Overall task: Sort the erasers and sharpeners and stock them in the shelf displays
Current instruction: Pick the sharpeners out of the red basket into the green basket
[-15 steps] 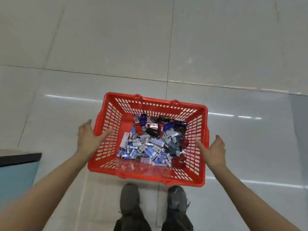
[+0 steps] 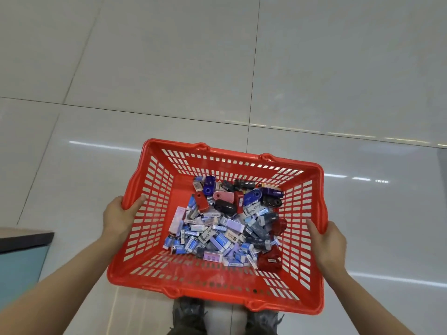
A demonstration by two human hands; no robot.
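Hands grip a red plastic basket (image 2: 154,274) from either side as I look down through the head camera; my left hand (image 2: 119,220) is clamped on the left rim, thumb over the edge and fingers against the slatted wall outside; my right hand (image 2: 330,243) is closed on the right rim in the same way. Inside, on the basket's floor, lies a loose heap; boxed erasers (image 2: 212,234) in blue, white and lilac wrappers fill the nearer and middle part, while sharpeners (image 2: 223,196) in red, pink, blue and black crowd the far side, with two dark red ones near the right wall. The basket sits level between my forearms above a glossy pale tiled floor (image 2: 242,68); my dark shoes (image 2: 188,315) show just under its near edge; a teal counter corner (image 2: 21,255) stands at the left.
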